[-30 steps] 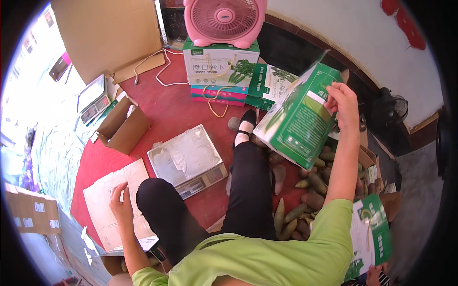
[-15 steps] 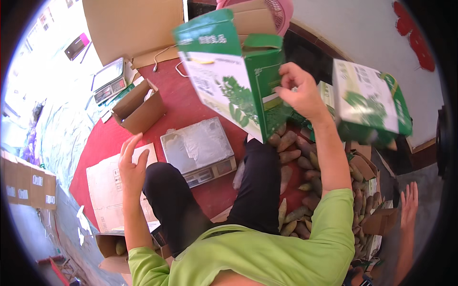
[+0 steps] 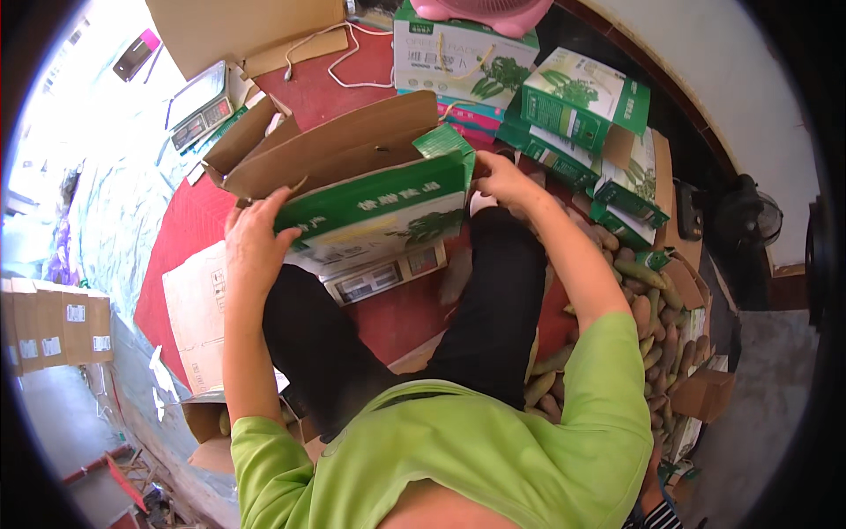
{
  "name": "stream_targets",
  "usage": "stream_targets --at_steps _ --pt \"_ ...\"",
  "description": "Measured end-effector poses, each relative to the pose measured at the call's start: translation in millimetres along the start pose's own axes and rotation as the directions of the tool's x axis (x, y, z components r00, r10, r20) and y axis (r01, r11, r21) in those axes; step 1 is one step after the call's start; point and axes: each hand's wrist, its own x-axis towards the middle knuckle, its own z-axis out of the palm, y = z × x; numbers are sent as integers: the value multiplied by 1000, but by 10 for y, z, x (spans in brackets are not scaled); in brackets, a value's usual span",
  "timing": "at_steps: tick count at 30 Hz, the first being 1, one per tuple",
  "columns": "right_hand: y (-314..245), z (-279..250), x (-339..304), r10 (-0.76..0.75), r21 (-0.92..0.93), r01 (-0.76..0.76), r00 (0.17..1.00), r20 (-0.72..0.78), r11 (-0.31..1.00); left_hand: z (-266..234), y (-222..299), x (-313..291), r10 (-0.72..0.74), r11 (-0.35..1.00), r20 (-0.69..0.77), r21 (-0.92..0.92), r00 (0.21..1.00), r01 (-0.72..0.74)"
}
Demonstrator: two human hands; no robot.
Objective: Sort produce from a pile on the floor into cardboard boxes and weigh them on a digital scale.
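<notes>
A green and white cardboard carton with a leafy plant print stands between my hands, its brown inside showing at the top. It sits over the digital scale, hiding most of it except the display front. My left hand grips the carton's left edge, fingers over the rim and thumb on the front. At the right end, my right hand holds the edge near a folded green flap; some of its fingertips are hidden.
Several printed cartons are stacked at the far right. Elongated root vegetables lie heaped to the right. At the left are a brown box, a second scale and a flat cardboard sheet. A pink fan stands at the back.
The carton has come down from my raised right hand to the scale. My left hand, open before, now holds it too. The blurred carton at right now rests on others; another person's hand has gone.
</notes>
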Motion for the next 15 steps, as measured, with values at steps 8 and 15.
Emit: stream_targets --at_steps 8,15 --pt "309 -104 -157 69 -46 -69 998 -8 997 315 417 -7 151 988 258 -53 954 -142" --pt "789 -354 -725 177 258 -103 943 -281 961 484 551 -60 144 989 254 -16 956 -145"
